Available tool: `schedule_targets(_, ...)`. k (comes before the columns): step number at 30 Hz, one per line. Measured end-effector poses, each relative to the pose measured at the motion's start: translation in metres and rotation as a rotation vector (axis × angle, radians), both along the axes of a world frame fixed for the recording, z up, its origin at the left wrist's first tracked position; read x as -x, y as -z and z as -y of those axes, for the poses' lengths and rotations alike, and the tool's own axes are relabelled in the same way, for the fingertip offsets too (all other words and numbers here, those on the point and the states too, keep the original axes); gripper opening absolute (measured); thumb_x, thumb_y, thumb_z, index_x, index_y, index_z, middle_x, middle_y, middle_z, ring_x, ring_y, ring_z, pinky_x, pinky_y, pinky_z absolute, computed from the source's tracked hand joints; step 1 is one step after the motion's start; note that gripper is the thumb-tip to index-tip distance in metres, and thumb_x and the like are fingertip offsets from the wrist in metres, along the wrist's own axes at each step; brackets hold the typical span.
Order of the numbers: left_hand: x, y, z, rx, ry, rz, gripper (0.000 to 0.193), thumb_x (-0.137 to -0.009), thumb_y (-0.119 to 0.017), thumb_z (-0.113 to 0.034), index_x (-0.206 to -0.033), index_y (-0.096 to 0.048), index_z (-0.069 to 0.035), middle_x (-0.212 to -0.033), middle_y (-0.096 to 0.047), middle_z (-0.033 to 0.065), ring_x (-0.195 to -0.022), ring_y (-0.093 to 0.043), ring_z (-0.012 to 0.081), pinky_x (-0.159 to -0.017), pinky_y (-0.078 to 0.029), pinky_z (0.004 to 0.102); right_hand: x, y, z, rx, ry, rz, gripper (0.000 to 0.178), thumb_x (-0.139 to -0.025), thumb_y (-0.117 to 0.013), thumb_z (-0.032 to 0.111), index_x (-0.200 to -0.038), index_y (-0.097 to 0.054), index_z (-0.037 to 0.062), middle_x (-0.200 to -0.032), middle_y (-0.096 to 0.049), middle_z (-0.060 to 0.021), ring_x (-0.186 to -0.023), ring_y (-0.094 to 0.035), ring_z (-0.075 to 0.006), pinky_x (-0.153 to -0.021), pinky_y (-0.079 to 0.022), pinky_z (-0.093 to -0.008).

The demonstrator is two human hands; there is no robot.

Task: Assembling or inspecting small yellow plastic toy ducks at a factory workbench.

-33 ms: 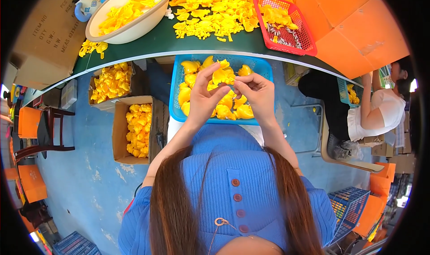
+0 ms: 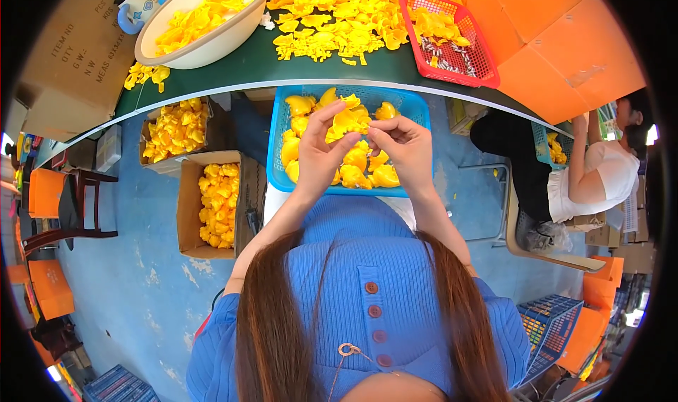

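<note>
One yellow piece [image 2: 346, 121] above a blue basket [image 2: 274, 144] of yellow parts [image 2: 385, 177], left hand [image 2: 318, 156] half-curled and holding it by thumb and fingers, right hand [image 2: 404, 146] with fingertips drawn together at its right edge, their grip indistinct, green table [image 2: 236, 77] beyond, red basket [image 2: 489, 74] far right.

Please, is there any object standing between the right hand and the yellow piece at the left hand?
Nothing visible does. The right hand has its fingertips beside the yellow piece at the left hand; the blue basket lies below, not between.
</note>
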State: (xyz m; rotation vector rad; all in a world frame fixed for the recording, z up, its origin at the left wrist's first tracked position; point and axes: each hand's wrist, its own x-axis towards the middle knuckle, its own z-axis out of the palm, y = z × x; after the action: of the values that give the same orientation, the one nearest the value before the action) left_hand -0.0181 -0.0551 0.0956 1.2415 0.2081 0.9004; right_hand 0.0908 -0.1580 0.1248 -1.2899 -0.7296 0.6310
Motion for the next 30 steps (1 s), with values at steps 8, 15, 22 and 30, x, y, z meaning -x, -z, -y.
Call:
schedule_targets(8, -0.004, 0.015, -0.006, -0.140, -0.189, 0.000, 0.042, -0.074, -0.068, 0.005, -0.113, -0.051, -0.002, -0.121, -0.044, 0.0124, -0.116, -0.046, 0.0210, -0.098, -0.040, 0.0298, 0.017, 0.012, -0.007, -0.017, 0.077, 0.169, 0.016, -0.082, -0.064, 0.002, -0.097, -0.064, -0.0033, -0.082, -0.065, -0.0060, -0.068, -0.061, -0.0098, -0.060, -0.050, -0.0204)
schedule_targets(15, -0.004, 0.020, -0.009, -0.121, -0.272, 0.040, 0.042, -0.074, -0.069, 0.005, -0.111, -0.051, -0.002, -0.118, -0.046, 0.0113, -0.115, -0.047, 0.0204, -0.099, -0.038, 0.0301, 0.021, 0.012, -0.009, -0.032, 0.001, -0.007, 0.017, -0.083, -0.062, 0.001, -0.099, -0.063, -0.0025, -0.087, -0.065, -0.0071, -0.072, -0.062, -0.0102, -0.063, -0.051, -0.0206)
schedule_targets(22, -0.003, 0.016, -0.008, 0.077, -0.132, -0.013, 0.044, -0.075, -0.068, 0.004, -0.114, -0.046, -0.001, -0.115, -0.049, 0.0103, -0.111, -0.049, 0.0188, -0.098, -0.039, 0.0288, 0.022, 0.017, -0.010, -0.061, 0.023, 0.030, 0.016, -0.082, -0.063, 0.001, -0.098, -0.063, -0.0028, -0.088, -0.065, -0.0075, -0.074, -0.063, -0.0108, -0.064, -0.052, -0.0208)
schedule_targets(30, -0.002, 0.015, -0.008, 0.120, -0.141, -0.014, 0.044, -0.077, -0.067, 0.004, -0.115, -0.046, -0.001, -0.114, -0.050, 0.0103, -0.105, -0.052, 0.0157, -0.090, -0.045, 0.0256, 0.017, 0.017, -0.010, 0.023, -0.028, 0.126, 0.017, -0.082, -0.064, 0.000, -0.098, -0.061, -0.0029, -0.096, -0.064, -0.0086, -0.088, -0.061, -0.0115, -0.079, -0.049, -0.0229)
